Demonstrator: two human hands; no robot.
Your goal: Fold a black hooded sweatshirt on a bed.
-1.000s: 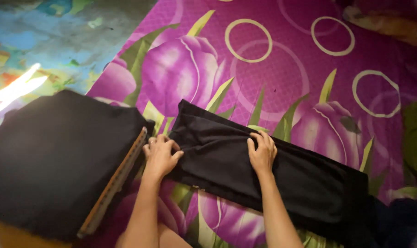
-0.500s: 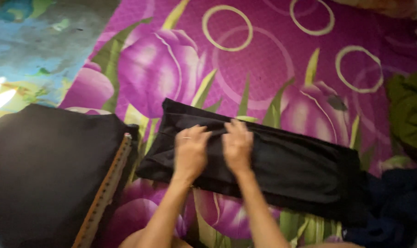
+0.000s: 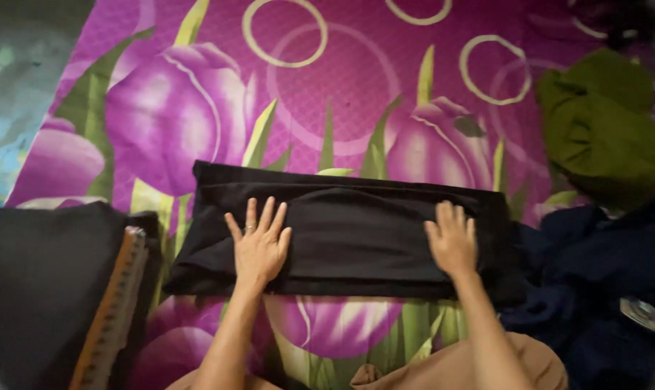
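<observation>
Black folded garment lies flat at centre on the purple tulip-print mat. My left hand presses its 9 o'clock end, my right hand its 3 o'clock end; fingers spread flat, grasping nothing. Green cloth sits at 2 o'clock.

This looks like a home, where clothes are sorted on a purple tulip-printed bed sheet, with a folded black garment at its middle, a green cloth heap and dark blue clothes along its right edge.
</observation>
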